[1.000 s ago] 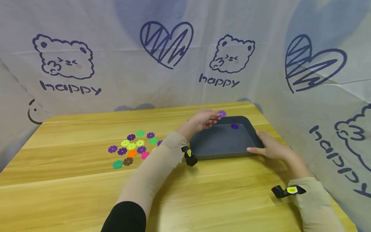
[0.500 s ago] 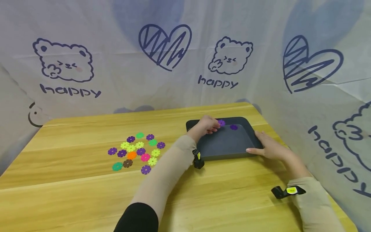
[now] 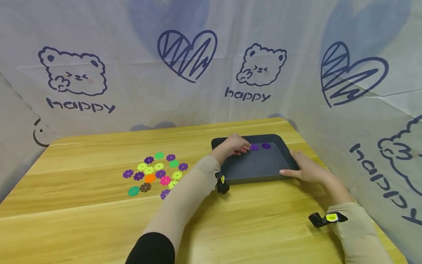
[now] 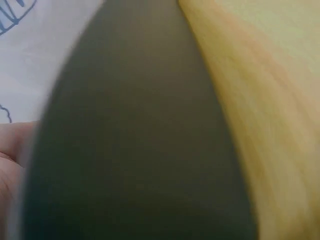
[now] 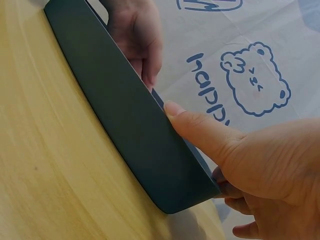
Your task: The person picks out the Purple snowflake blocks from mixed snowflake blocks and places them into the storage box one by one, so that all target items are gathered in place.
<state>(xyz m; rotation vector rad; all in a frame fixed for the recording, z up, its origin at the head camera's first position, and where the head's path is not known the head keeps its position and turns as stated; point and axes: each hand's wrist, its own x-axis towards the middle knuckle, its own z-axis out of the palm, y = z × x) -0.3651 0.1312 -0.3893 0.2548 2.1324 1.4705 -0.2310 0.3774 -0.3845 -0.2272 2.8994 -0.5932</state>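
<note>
My left hand (image 3: pixel 238 145) is down inside the dark grey rectangular tray (image 3: pixel 254 167), its fingertips pinching the edge of a purple plastic snowflake disc (image 3: pixel 254 147) low by the far wall. A darker purple disc (image 3: pixel 266 146) lies on the tray floor just right of it. My right hand (image 3: pixel 308 167) grips the tray's right end, thumb at the near rim and fingers along the outer side. From the right wrist, the thumb (image 5: pixel 200 132) shows on the rim. In the left wrist view the tray wall (image 4: pixel 135 125) hides most of the left hand.
Left of the tray, several loose snowflake discs lie in a loose group on the wooden table (image 3: pixel 99 227): yellow, green, purple, an orange one (image 3: pixel 150 178), a pink one (image 3: pixel 165 180) and a brown one (image 3: pixel 145 187). A printed white curtain (image 3: pixel 138 73) hangs behind and at the right.
My left hand has come from above the tray's far rim down into it, lowering the purple disc beside the darker one. My right hand stays on the tray.
</note>
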